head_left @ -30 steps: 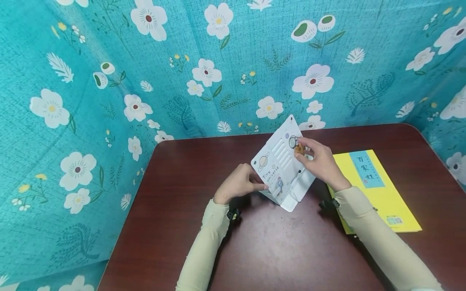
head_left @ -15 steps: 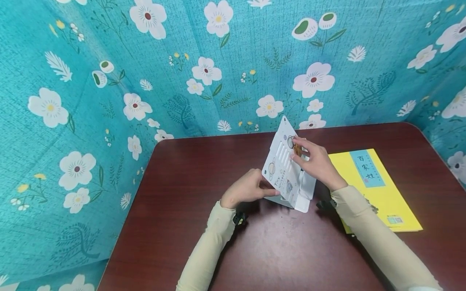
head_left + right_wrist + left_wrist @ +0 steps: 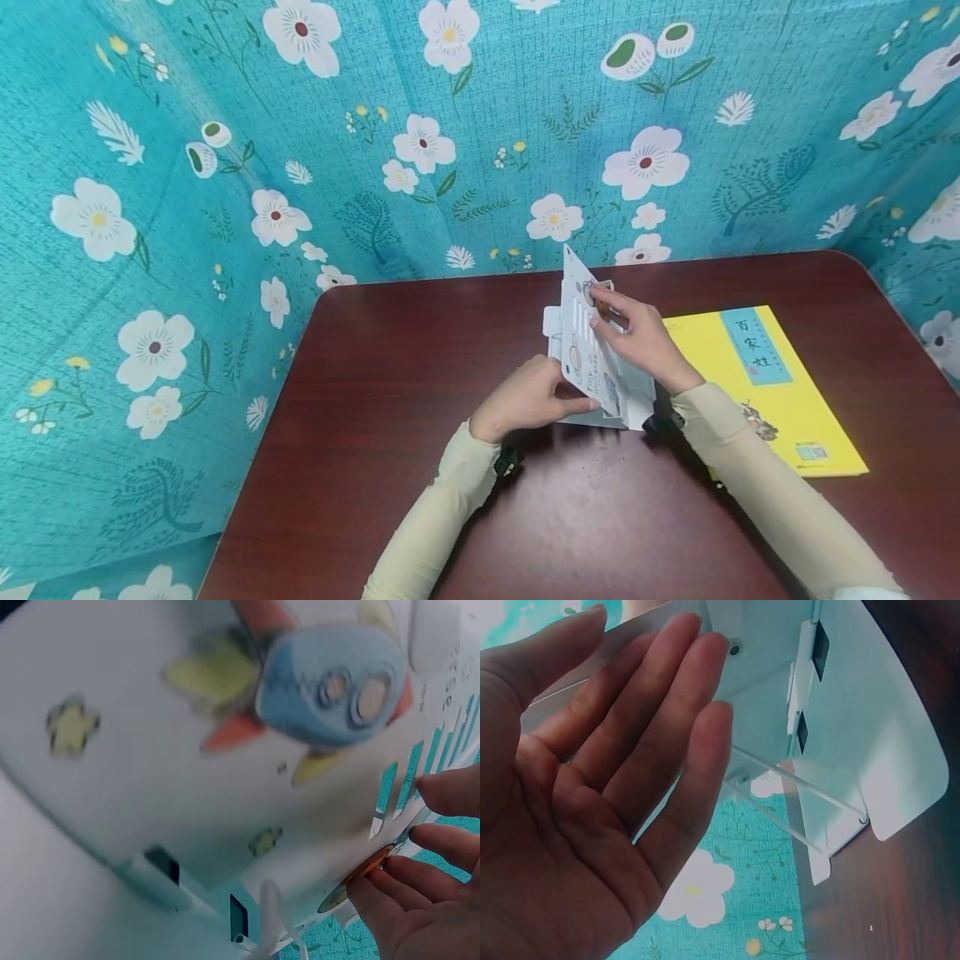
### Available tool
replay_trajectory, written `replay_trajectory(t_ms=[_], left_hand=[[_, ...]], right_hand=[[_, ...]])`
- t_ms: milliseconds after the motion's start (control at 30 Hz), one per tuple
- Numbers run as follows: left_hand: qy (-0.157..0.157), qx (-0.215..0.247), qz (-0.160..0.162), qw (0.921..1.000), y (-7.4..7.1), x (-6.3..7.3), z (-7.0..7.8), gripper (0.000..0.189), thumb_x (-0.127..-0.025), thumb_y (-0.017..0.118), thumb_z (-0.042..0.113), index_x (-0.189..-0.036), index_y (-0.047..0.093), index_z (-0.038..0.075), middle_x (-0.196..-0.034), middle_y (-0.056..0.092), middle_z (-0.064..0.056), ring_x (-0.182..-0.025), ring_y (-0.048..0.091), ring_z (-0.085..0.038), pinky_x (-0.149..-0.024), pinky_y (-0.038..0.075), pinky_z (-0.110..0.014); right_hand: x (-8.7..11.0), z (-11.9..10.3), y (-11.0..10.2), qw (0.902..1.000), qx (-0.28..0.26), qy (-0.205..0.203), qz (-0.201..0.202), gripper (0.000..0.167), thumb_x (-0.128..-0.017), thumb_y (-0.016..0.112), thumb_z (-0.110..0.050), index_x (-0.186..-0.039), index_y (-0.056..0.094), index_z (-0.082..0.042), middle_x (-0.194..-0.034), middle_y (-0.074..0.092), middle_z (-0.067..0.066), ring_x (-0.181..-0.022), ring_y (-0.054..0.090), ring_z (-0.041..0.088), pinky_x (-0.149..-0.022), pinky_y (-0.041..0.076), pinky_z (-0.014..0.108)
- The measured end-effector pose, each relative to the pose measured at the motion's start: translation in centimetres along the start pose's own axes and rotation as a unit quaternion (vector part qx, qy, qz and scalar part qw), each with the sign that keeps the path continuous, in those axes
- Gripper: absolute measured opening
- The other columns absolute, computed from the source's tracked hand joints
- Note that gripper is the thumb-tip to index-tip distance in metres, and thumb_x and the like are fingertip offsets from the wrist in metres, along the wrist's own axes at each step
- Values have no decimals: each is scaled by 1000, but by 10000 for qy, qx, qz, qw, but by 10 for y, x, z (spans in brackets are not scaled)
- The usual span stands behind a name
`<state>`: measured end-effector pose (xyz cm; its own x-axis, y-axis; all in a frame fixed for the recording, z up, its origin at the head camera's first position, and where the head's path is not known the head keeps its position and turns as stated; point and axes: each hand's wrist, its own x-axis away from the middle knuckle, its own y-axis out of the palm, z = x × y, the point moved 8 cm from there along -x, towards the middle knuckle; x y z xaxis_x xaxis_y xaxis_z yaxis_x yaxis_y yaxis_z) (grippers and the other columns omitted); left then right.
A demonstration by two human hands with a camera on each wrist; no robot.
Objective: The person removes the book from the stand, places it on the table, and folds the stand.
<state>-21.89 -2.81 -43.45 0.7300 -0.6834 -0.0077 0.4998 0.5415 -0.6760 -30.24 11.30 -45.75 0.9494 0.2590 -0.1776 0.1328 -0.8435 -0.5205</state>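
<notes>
Pinching the white stand (image 3: pixel 585 352), the left hand (image 3: pixel 528 396) sits left of the right hand (image 3: pixel 641 342), whose loosely parted fingers touch the stand's printed face (image 3: pixel 187 795).

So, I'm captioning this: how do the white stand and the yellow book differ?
The white stand has its printed panel tilted up; the yellow book lies flat on the table. The stand's panel is cut with slots; the book shows none. The left hand grips the stand, while no hand touches the book. Both carry printed pictures and lettering.
</notes>
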Motion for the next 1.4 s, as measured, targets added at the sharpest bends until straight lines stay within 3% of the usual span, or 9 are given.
replay_trajectory(t_ms=[233,467,667,767,933,1033,1133,1267,1400], left_hand=[[135,-415,343,9985,4,-1,9,36,-94,80,25,-126,73,10,-116,79,1,-94,69,5,-78,51,-7],[-37,-1016,797,9916,7,-4,12,24,-92,80,36,-107,81,17,-83,79,8,-63,53,7,-55,39,-10],[-268,-1237,1048,9864,5,-2,10,23,-91,81,40,-99,80,19,-60,65,11,-54,41,4,-48,30,-13],[-258,-1201,969,9877,5,-3,7,24,-91,81,39,-103,81,18,-64,69,10,-54,42,3,-48,30,-14],[-307,-1176,832,9891,2,-4,-3,30,-88,85,36,-112,80,20,-90,82,7,-72,68,4,-60,46,-10],[-570,-1240,1025,9853,-7,-2,-14,24,-87,85,33,-108,80,20,-91,82,8,-81,75,0,-65,52,-12],[-811,-1413,1333,9776,-15,-2,-25,19,-87,83,32,-102,81,20,-87,81,7,-79,76,-3,-65,54,-18],[-963,-1554,1628,9696,-20,-2,-36,23,-89,81,31,-108,79,18,-98,82,2,-89,78,-9,-74,60,-26],[-1062,-1610,1675,9668,-19,-4,-44,24,-91,80,31,-111,78,17,-104,82,0,-95,79,-12,-77,62,-29]], right_hand=[[2,-2,8,9996,-223,-117,-135,52,-103,61,-5,-154,50,-8,-159,49,20,-140,56,43,-111,47,53],[2,-7,10,9994,-197,-299,-41,50,-103,60,-4,-152,54,-11,-156,54,19,-138,58,42,-105,51,52],[3,-10,14,9998,-28,-185,-100,49,-103,60,-5,-151,56,-12,-156,55,17,-137,59,41,-104,53,53],[5,-11,15,9997,-45,-198,-101,47,-103,60,-5,-150,57,-11,-156,54,17,-136,60,42,-104,53,55],[12,-13,12,9993,-51,-354,-44,45,-102,60,-3,-147,59,-7,-152,57,20,-132,62,44,-101,53,55],[16,-15,11,9993,5,-371,-58,45,-101,61,-3,-147,59,-5,-150,58,23,-128,64,46,-98,54,55],[19,-16,11,9995,55,-322,-53,46,-101,62,-3,-147,59,-5,-151,58,22,-127,65,46,-98,55,57],[23,-19,12,9995,132,-290,-14,45,-102,61,-3,-147,59,-6,-152,57,19,-129,63,46,-100,53,59],[30,-24,13,9988,286,-405,22,45,-102,58,-1,-147,59,-5,-150,59,20,-129,64,45,-100,53,57]])
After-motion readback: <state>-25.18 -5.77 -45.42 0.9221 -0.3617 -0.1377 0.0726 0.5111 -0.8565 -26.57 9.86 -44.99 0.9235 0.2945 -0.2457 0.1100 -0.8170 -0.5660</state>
